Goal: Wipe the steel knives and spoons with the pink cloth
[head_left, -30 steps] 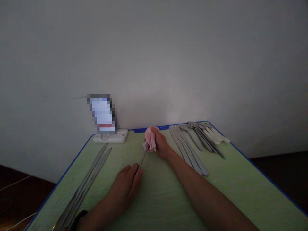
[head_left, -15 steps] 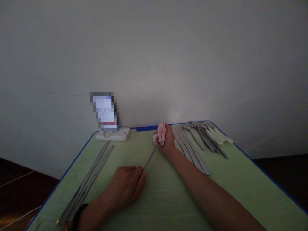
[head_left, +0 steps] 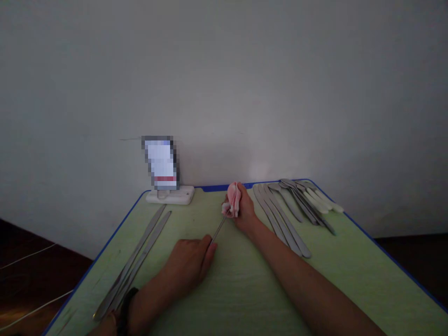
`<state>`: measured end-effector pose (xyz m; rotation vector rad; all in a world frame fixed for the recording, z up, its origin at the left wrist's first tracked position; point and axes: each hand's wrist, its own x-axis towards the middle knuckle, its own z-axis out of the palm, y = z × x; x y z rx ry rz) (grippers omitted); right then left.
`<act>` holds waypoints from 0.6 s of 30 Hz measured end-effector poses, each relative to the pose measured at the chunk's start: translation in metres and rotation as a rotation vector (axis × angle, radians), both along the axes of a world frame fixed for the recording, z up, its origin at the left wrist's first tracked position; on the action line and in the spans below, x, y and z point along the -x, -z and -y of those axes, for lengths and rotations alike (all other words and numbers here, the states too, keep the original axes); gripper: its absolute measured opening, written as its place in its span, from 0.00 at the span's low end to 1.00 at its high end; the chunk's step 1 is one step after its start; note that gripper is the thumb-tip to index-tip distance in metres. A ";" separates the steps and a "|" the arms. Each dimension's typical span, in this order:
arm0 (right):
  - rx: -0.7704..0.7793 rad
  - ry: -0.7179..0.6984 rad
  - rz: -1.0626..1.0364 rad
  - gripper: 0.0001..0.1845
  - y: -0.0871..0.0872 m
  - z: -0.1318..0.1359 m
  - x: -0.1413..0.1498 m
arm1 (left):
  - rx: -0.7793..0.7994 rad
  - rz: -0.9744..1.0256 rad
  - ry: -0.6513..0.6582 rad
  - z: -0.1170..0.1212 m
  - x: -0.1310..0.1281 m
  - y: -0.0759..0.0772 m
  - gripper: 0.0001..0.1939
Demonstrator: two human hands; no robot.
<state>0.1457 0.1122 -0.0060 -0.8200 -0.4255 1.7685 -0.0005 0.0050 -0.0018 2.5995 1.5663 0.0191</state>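
Observation:
My left hand is closed around the handle end of a metal table knife, seen edge-on. The knife slants up and away to the right, and its far end is hidden in a pink and white cloth. My right hand is wrapped round that cloth, pressing it about the knife. Two long table knives lie side by side to the left of my left hand. Just right of my right hand, several more knives lie in a row.
Spoons and white-handled cutlery lie at the back right. A blurred phone stands on a white base at the back left. The green tabletop has a blue edge and meets a wall.
The cloth and my right hand have come slightly nearer my left hand, so less of the knife shows between them. The whole view has shifted a little, with the table now further right.

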 end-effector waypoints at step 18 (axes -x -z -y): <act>0.015 -0.039 -0.011 0.24 0.007 0.012 0.014 | 0.080 0.177 -0.005 -0.002 0.005 0.004 0.16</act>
